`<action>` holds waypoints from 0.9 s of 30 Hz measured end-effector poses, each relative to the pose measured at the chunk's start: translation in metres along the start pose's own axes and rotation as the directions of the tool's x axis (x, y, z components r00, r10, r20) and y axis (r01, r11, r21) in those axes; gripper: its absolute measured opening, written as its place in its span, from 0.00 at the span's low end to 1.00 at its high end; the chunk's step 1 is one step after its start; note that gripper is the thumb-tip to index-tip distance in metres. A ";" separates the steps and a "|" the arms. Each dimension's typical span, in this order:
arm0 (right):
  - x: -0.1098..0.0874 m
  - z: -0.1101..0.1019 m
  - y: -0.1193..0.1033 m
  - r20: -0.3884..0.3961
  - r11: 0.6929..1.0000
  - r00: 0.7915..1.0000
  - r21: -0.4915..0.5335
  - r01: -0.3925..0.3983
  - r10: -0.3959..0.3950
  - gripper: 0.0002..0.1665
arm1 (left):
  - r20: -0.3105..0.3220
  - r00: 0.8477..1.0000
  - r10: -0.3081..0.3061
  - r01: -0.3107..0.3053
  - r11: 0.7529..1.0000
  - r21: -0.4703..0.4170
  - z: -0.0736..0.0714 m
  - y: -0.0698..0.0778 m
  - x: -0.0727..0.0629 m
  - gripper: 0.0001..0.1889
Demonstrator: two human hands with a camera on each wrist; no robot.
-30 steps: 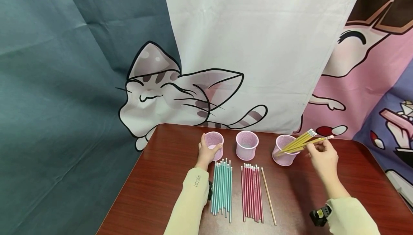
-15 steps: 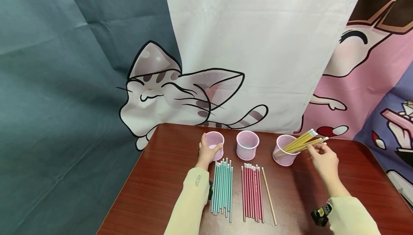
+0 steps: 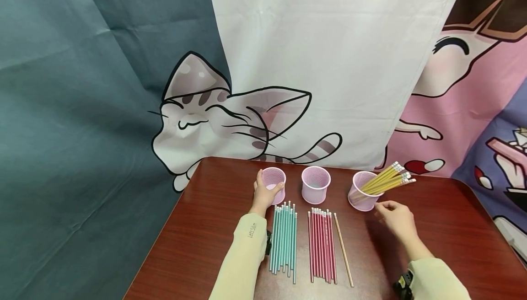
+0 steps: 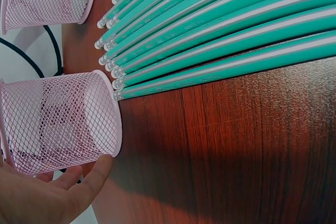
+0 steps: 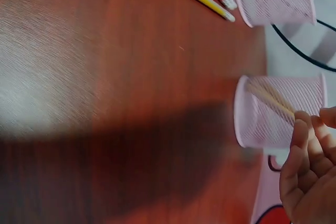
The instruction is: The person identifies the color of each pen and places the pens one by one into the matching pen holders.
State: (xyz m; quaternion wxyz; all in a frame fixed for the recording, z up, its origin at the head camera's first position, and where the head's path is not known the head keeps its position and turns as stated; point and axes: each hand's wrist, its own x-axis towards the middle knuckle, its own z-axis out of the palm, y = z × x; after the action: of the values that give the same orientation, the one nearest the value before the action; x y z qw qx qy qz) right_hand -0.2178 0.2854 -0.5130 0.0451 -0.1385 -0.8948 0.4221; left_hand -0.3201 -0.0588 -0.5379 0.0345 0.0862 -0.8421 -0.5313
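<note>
My left hand grips the side of the left pink mesh pencil cup, its fingers curved along the wall in the left wrist view. No pencils show inside that cup. The right mesh pencil cup holds several yellow pencils, leaning to the right with their eraser ends up. Just right of this cup is my right hand, fingers loosely bent and fingertips right at the cup's side, holding nothing. One yellow pencil lies alone on the table.
A third pink mesh cup stands between the other two. Teal pencils lie in a row in front of the left cup, red pencils to their right. A printed cloth hangs behind the brown table.
The right hand has let go of a yellow pencil, which now leans in the right cup with the others, and has moved down and left beside the cup. The left hand has stayed put.
</note>
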 end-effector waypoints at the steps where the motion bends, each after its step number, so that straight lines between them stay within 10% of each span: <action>1: -0.001 0.005 0.000 0.017 1.000 1.000 -0.005 0.010 -0.010 0.19 | 0.000 1.000 -0.001 0.001 1.000 -0.001 0.000 0.000 0.000 0.48; 12: -0.016 0.057 0.003 0.219 0.997 0.975 -0.063 0.043 -0.028 0.13 | 0.005 1.000 -0.009 0.009 1.000 -0.021 0.000 0.000 0.000 0.48; 27: -0.026 0.082 0.009 0.246 0.964 0.967 -0.232 0.131 -0.072 0.21 | 0.012 1.000 -0.019 0.019 1.000 -0.014 0.000 -0.002 0.001 0.48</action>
State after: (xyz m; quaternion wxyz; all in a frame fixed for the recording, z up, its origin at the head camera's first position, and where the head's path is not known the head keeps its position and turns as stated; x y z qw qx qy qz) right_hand -0.2076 0.2223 -0.5711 -0.0572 -0.0457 -0.9451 0.3185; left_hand -0.3210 -0.0593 -0.5395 0.0253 0.0907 -0.8375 -0.5382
